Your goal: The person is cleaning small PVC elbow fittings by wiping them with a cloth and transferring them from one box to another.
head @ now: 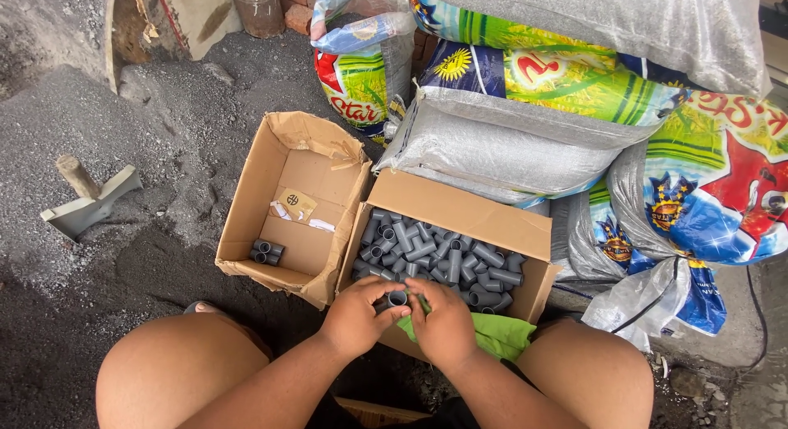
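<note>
Knees: my bare knees frame the bottom of the view, hands between them.
Left hand point(355, 316): fingers curled, pinching a grey pipe fitting point(395, 298) from its left.
Right hand point(444, 322): closed on the same fitting from the right, over a green cloth point(497, 334).
Fitting: held just above the near edge of the full box point(460, 211).
Full box: cardboard, packed with grey fittings point(443, 256).
Left box point(287, 158): open, a few grey fittings point(267, 252) in its near corner, paper slips point(297, 207) on its bottom.
Ground: dark gravel, a trowel point(89, 201) well off to the left.
Behind: stacked woven sacks point(574, 92), grey and brightly printed.
</note>
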